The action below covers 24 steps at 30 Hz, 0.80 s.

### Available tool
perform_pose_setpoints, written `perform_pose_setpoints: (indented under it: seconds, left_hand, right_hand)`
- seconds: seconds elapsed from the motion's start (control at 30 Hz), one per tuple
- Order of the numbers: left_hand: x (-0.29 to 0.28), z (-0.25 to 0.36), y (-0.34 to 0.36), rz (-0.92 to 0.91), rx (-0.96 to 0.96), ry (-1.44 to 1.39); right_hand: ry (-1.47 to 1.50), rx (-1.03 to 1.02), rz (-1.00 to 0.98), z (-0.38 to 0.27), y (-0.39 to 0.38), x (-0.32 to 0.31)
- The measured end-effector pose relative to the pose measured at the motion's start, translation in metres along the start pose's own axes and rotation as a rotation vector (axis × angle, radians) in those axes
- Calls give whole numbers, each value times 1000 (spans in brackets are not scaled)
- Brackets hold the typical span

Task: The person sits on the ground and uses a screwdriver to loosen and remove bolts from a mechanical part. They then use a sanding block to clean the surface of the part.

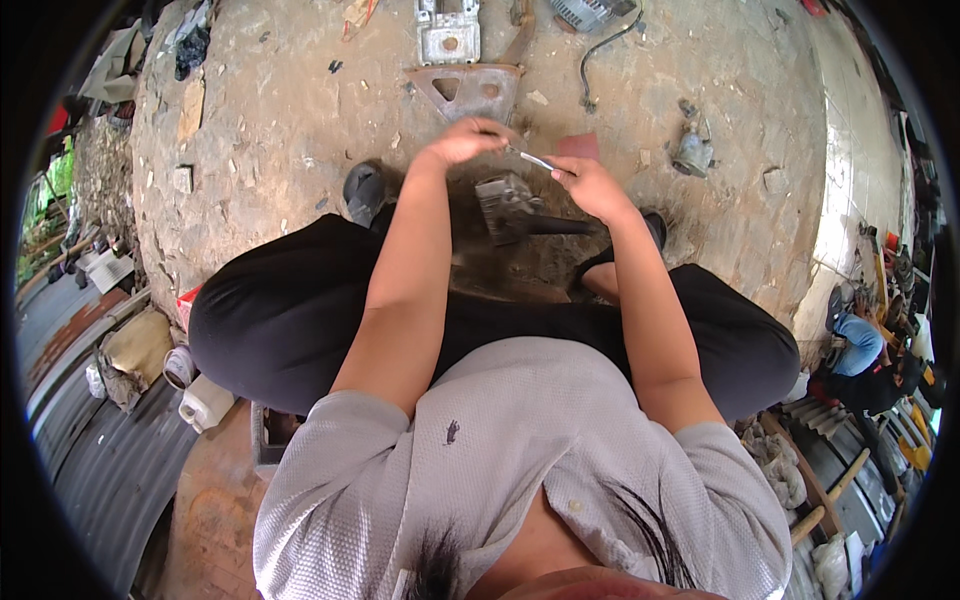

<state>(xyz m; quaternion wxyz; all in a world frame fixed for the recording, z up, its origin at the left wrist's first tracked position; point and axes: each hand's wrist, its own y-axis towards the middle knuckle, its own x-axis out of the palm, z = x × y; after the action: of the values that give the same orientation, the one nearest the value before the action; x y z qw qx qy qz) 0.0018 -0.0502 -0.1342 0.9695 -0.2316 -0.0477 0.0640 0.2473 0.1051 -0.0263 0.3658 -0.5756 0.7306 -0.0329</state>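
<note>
Out in front of me, my right hand [592, 187] is closed on one end of a slim, silvery metal tool [537, 160]; its exact kind is unclear. My left hand [468, 141] is curled at the tool's other end, fingertips pinched together and slightly blurred. Anything small between them cannot be made out. Beneath both hands, between my feet, stands a grey finned metal block [505, 200] like an engine part, partly smeared. A dark bar [560, 226] reaches from it toward my right foot. A reddish flat piece [580, 147] lies just beyond my right hand.
Ahead on the dirty floor lie a rusty triangular bracket [465, 92], a pale metal housing [448, 35] and a grey motor-like part [585, 12] beside a black hose [588, 75]. A small metal cylinder [692, 153] is at right. Far right, a person [860, 345] is near clutter.
</note>
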Motion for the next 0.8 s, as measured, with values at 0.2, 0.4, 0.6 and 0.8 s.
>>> perform_pose_setpoints:
  seconds: [0.2,0.4,0.6,0.8]
  left_hand:
    - [-112,74,-72,555,37,417]
    - [-95,140,-65,509,265,391]
    - [9,106,-11,175,100,608]
    - [88,73,32,36,100,627]
  right_hand:
    - [-589,93,-228,43,-10,-78]
    - [-493,296,47,68,-8,-119]
    - [-473,421,193,101,1,-140]
    - [-256,615,376,174,1,-87]
